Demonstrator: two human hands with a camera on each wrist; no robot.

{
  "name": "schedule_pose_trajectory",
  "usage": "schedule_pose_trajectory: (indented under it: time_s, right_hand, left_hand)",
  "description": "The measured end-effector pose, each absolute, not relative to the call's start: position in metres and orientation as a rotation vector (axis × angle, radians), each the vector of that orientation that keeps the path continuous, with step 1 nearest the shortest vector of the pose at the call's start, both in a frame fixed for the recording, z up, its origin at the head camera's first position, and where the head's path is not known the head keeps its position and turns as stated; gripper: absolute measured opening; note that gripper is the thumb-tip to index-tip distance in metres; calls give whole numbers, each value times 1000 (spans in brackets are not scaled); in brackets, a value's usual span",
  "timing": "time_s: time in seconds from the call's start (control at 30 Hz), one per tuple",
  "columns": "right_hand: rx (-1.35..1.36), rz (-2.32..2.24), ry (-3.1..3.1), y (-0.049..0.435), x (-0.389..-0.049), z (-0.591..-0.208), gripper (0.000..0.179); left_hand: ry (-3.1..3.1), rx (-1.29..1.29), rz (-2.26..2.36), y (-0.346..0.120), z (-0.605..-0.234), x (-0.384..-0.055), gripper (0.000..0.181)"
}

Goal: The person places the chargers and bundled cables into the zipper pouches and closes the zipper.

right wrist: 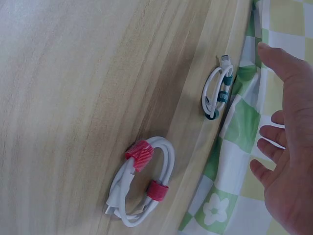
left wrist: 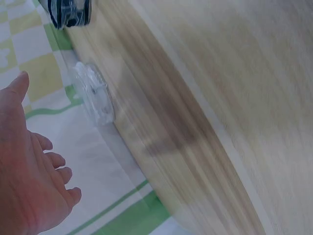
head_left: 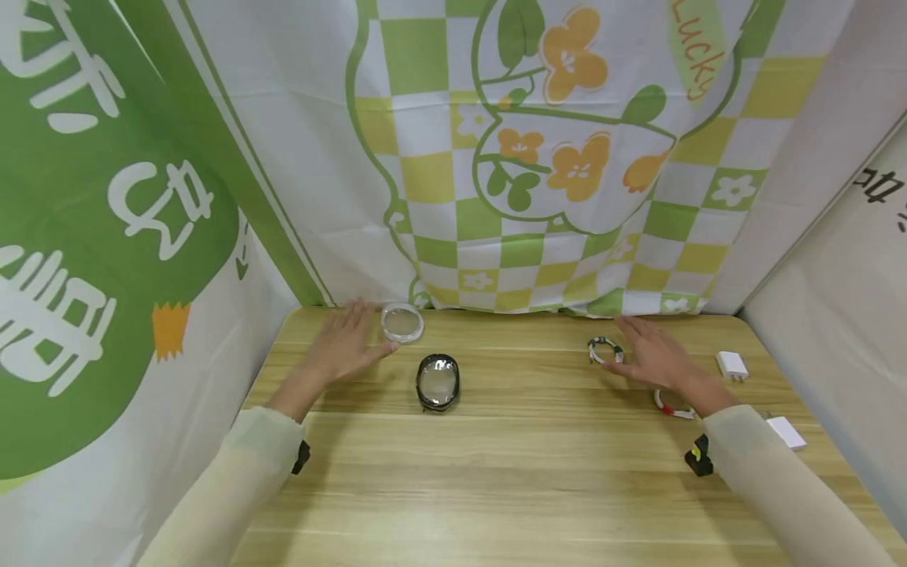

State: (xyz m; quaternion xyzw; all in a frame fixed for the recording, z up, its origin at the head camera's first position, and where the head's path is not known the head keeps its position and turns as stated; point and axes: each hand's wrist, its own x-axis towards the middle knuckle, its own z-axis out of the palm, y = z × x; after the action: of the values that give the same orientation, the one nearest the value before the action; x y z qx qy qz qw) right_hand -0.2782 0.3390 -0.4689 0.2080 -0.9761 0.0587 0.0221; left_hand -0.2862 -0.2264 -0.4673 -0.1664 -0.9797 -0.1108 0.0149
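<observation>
My left hand (head_left: 340,346) hovers over the back left of the table, fingers extended, holding nothing. Just right of it lies a round transparent item with a whitish rim (head_left: 401,339), its contents unclear. A similar item with a black rim (head_left: 438,406) lies nearer the middle. On the other side, my right hand (head_left: 655,358) is spread above the table, also holding nothing. By its thumb is a coiled white cable with dark green ties (right wrist: 222,96). A second coiled white cable, with red ties (right wrist: 140,155), lies partly hidden below the right wrist in the head view.
Two white charger plugs, one (head_left: 732,365) at the back right and another (head_left: 786,433) partly behind the right sleeve, lie on the wooden table (head_left: 496,488). A printed curtain (head_left: 510,260) hangs along the back edge, with fabric walls on both sides.
</observation>
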Motion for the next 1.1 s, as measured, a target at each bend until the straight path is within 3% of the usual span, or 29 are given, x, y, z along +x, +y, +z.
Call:
schedule_pose_trajectory:
  time_s: [1.1]
  right_hand:
    - [742,465,-3017,341,-294,-502,89]
  left_hand:
    - [-3025,-702,-368,-161,-472,-254,96]
